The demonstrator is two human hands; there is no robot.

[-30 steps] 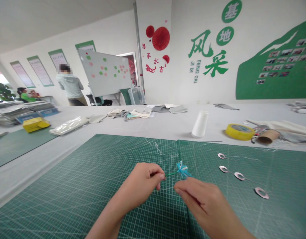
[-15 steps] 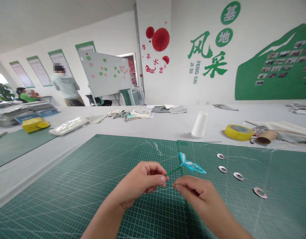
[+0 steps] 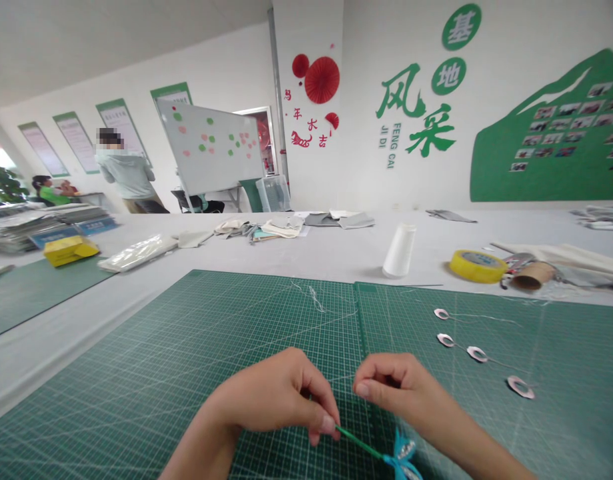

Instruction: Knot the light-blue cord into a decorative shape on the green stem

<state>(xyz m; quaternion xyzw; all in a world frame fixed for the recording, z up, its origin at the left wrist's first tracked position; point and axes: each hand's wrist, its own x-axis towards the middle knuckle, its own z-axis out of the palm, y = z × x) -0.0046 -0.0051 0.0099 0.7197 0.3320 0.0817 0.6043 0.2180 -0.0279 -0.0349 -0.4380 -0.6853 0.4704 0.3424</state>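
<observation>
My left hand (image 3: pixel 286 393) pinches the green stem of a blue craft flower (image 3: pixel 402 457) between thumb and fingertips. The stem slopes down to the right, and the bright blue petals with pale, beaded-looking centres hang near the bottom edge, partly cut off. My right hand (image 3: pixel 399 383) is above and right of the flower, its thumb and fingers closed together in a pinch. Whatever it may hold is too fine or hidden to make out. Beneath both hands lies a green cutting mat (image 3: pixel 266 313) with a white grid.
Several pale oval rings (image 3: pixel 477 354) with threads lie on the right of the mat. Behind it stand a white thread cone (image 3: pixel 400 250) and yellow tape (image 3: pixel 478 266). Loose thread (image 3: pixel 316 300) lies ahead. A yellow box (image 3: pixel 70 250) sits left; a person (image 3: pixel 129 173) stands far back.
My left hand has lowered and turned the flower from pointing up and right to pointing down and right, toward me. My right hand has stayed nearly in place, still pinched.
</observation>
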